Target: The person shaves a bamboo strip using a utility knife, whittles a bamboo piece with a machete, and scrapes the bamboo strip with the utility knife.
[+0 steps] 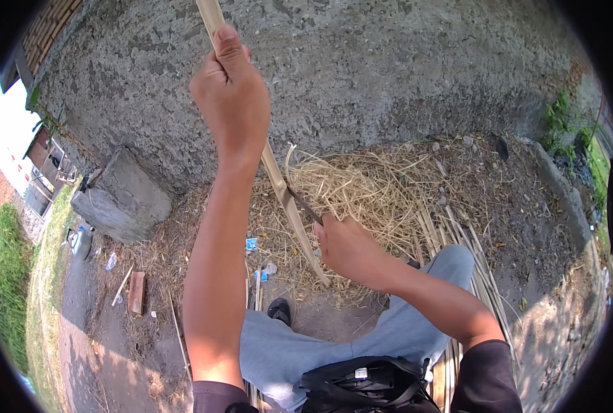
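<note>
Gripping a long pale bamboo strip (279, 179), the left hand (231, 96) holds it; right hand (348, 248) clasps a knife (305, 206).

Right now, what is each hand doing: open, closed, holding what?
Left hand: closed around the upper end of a bamboo strip.
Right hand: closed on a knife, blade against the strip.

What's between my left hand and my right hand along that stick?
In the head view, a bare stretch of the pale bamboo strip runs from the left hand down to the knife blade in the right hand.
</note>
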The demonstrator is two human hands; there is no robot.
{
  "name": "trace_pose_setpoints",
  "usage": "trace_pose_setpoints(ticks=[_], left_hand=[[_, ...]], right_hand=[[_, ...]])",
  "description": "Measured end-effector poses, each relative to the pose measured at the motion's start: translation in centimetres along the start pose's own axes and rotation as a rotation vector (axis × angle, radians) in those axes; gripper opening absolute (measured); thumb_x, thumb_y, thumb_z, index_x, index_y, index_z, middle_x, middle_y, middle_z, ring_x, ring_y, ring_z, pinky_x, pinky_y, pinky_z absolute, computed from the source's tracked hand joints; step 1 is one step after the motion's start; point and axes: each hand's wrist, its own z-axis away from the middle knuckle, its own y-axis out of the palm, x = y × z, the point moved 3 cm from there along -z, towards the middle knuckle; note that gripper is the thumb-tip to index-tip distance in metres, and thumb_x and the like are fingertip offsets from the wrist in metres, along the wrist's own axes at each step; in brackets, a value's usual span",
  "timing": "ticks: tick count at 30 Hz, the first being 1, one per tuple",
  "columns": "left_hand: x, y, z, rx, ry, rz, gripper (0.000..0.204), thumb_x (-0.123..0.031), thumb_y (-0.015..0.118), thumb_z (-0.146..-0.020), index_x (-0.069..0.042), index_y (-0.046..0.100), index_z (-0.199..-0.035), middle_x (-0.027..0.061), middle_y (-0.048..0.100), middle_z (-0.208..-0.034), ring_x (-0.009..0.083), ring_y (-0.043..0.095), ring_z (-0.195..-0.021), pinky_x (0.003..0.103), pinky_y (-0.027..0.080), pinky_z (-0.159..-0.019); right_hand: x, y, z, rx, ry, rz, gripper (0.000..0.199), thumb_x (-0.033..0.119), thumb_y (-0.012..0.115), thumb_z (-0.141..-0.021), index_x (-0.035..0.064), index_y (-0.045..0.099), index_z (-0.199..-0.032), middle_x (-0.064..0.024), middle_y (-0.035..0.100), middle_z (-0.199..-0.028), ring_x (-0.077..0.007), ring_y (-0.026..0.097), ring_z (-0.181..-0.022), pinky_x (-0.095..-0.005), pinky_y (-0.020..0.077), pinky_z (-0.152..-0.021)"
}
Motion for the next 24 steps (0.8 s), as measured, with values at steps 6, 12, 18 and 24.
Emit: trace_pose_setpoints(ticks=[6, 12, 18, 24], left_hand=[[0.6, -0.6, -0.3, 0.025, 0.087, 0.019, 0.051, -0.049, 0.044, -0.1, -0.006, 0.047, -0.072, -0.0019, 0.038, -0.05, 0.0061, 0.037, -0.04, 0.023, 0.03, -0.036], [1.0, -0.6, -0.3, 0.002, 0.068, 0.032, 0.051, -0.049, 0.046, -0.099, -0.006, 0.047, -0.072, -0.0033, 0.036, -0.05, 0.0059, 0.035, -0.04, 0.023, 0.03, -0.037], [0.8, -0.9, -0.1, 0.001, 0.095, 0.064, 0.05, -0.047, 0.045, -0.1, -0.006, 0.048, -0.072, -0.0035, 0.035, -0.049, 0.006, 0.033, -0.039, 0.024, 0.029, -0.037], [-2.5, 1.2, 1.0, -0.02, -0.045, 0.1, 0.049, -0.042, 0.044, -0.102, -0.006, 0.05, -0.068, -0.0046, 0.035, -0.049, 0.0052, 0.033, -0.041, 0.024, 0.026, -0.039]], right_hand=[[0.1, 0.2, -0.3, -0.072, 0.032, 0.275, 0.028, 0.018, 0.048, -0.096, -0.0078, 0.055, -0.089, -0.0261, 0.063, -0.072, -0.039, 0.064, -0.059, -0.0479, 0.0525, -0.059], [1.7, -2.1, -0.8, 0.152, 0.223, -0.364, 0.027, 0.015, 0.045, -0.097, -0.006, 0.06, -0.094, -0.018, 0.057, -0.06, -0.0309, 0.059, -0.05, -0.0422, 0.047, -0.052], [7.0, -5.9, -2.1, 0.017, 0.071, -0.282, 0.032, 0.018, 0.043, -0.099, -0.0093, 0.058, -0.093, -0.024, 0.058, -0.061, -0.0396, 0.063, -0.06, -0.0467, 0.0479, -0.055], [-7.2, 9.6, 0.1, 0.002, 0.081, 0.035, 0.019, 0.008, 0.054, -0.087, -0.0098, 0.059, -0.091, -0.0252, 0.063, -0.07, -0.0439, 0.064, -0.063, -0.0482, 0.0543, -0.063]])
